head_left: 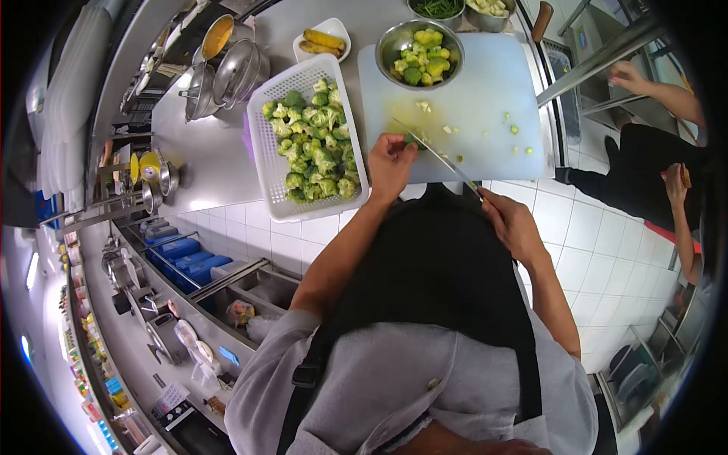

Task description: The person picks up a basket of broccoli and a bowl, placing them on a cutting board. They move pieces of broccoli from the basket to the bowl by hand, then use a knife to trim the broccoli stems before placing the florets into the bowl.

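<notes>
My right hand (514, 222) is closed round the handle of a kitchen knife (447, 164), whose blade points up and left over the white cutting board (493, 98). At the blade, my left hand (391, 162) has its fingers closed on a small green broccoli piece (412, 139), mostly hidden by the fingers and knife. Small broccoli scraps (514, 130) lie scattered on the board. A metal bowl (384, 51) of broccoli florets (425, 57) stands at the board's far edge. Left of the board, a white perforated basket (267, 163) holds many cut broccoli florets (322, 148).
A white dish (343, 32) with yellow pieces sits behind the basket. Metal pots (243, 72) stand at the left. Two more bowls, one with chopped greens (438, 7), are at the back. Another person (644, 163) stands at the right. A sink (265, 284) lies left below.
</notes>
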Available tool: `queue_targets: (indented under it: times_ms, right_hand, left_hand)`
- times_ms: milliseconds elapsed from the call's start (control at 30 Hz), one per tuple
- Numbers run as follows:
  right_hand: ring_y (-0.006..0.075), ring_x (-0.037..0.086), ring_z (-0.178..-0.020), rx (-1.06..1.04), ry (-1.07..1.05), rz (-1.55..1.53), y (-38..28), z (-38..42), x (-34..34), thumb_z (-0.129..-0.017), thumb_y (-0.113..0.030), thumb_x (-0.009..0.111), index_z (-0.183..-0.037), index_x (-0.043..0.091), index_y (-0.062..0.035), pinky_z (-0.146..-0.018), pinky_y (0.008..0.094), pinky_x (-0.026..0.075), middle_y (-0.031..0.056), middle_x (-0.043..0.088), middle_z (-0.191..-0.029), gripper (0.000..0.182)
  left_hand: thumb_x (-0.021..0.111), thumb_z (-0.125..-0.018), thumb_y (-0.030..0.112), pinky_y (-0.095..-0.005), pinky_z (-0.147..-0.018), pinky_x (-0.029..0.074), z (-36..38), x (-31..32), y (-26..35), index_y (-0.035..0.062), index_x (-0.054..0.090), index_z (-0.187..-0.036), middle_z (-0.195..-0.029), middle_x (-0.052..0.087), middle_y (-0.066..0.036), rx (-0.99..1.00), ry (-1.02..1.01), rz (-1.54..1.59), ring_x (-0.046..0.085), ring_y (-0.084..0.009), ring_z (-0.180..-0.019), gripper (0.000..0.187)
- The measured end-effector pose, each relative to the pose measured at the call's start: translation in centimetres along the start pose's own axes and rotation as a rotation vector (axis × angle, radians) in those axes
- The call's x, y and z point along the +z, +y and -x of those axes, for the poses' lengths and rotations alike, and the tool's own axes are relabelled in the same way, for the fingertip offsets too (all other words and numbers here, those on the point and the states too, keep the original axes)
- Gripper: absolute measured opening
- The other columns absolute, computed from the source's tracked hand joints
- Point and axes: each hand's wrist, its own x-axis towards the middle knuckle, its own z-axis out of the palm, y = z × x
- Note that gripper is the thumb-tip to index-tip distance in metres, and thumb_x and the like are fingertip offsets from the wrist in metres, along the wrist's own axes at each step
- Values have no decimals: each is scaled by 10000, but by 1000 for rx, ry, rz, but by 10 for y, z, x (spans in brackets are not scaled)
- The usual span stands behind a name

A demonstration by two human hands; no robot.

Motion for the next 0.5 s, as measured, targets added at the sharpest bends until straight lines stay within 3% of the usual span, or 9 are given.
queue_targets:
  times_ms: [333, 500]
  right_hand:
    - [418, 681, -867, -32, 61, 99, 1, -10, 16, -1065, -239, 619, -1372, 671, -81, -797, 495, 531, 194, 710, -962, 349]
    - [423, 689, -880, -74, 97, 114, 2, -14, 20, -1059, -251, 629, -1353, 677, -79, -805, 497, 535, 207, 721, -985, 344]
  left_hand:
    - [737, -924, -21, -273, -672, 558, -2, 2, 0, -29, 611, -1020, -855, 734, -95, 1, -9, 26, 699, -128, -739, 158]
    - [749, -914, -3, -272, -661, 560, -3, 2, -4, -31, 630, -1005, -836, 725, -79, 24, -15, 39, 695, -123, -725, 152]
